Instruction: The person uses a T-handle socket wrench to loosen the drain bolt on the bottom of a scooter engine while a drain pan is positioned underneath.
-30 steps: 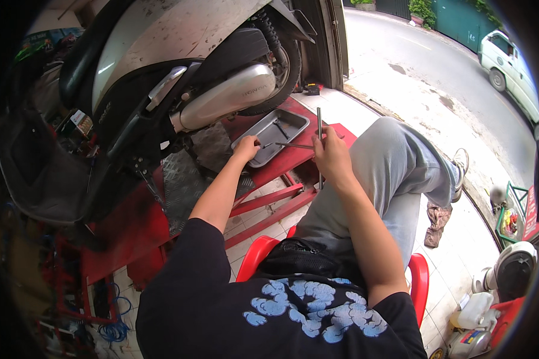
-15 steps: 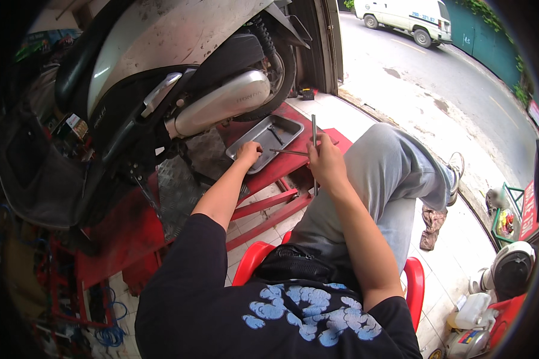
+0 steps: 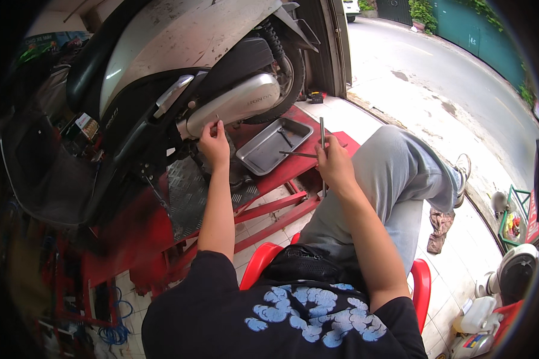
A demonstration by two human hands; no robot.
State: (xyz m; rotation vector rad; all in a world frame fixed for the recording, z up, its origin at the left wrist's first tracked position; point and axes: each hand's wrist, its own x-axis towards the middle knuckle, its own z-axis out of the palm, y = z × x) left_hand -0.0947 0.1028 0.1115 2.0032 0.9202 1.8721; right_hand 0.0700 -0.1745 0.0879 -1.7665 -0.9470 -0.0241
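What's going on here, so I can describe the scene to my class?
A seated person is at a scooter. Their left hand holds up a small slim piece in front of the scooter's silver cover. Their right hand grips metal rods, one upright, one pointing left; whether they form one tool is unclear. Beside the scooter, a grey tray on the red platform holds a dark piece.

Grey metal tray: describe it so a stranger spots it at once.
Find the large scooter, upper left, then the red platform under its rear wheel. On it lies the tray, its raised rectangular rim unlike the flat, textured plate to its left.
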